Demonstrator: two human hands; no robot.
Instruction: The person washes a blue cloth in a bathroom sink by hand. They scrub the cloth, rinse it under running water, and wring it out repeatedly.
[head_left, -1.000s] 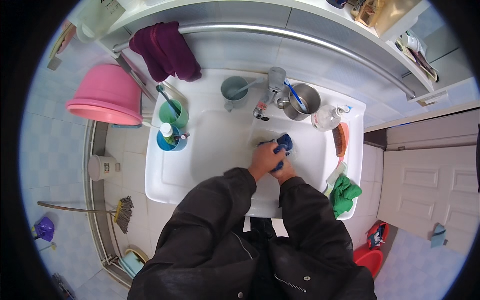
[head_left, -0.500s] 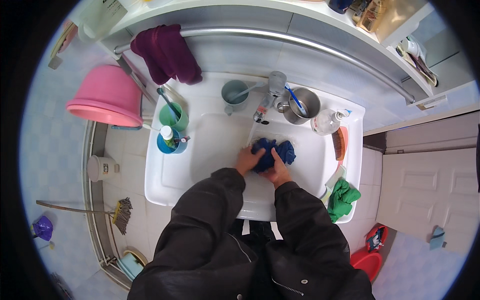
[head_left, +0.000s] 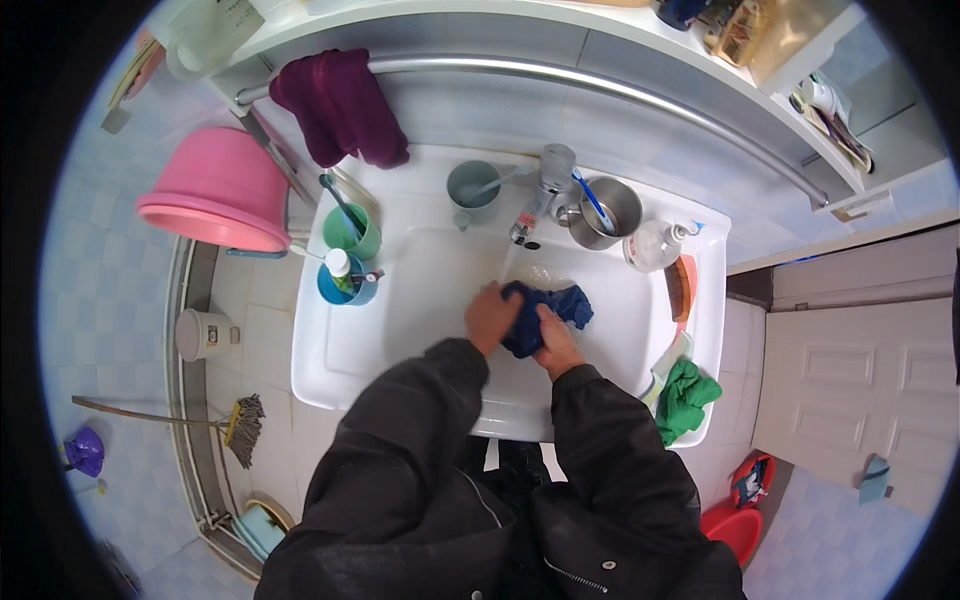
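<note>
Right hand [head_left: 559, 347] gripping blue cloth [head_left: 523, 332] — left hand [head_left: 489, 318] against it.

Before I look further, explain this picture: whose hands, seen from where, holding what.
No machine: these are a person's bare left hand and right hand, in dark sleeves. A fisheye camera worn on the head looks down, so straight edges bend. The right hand holds a dark blue cloth in a white sink; the left, blurred, is against it. Behind are a tap and a metal mug with a blue toothbrush; a green cloth lies at the sink's right front corner.
</note>
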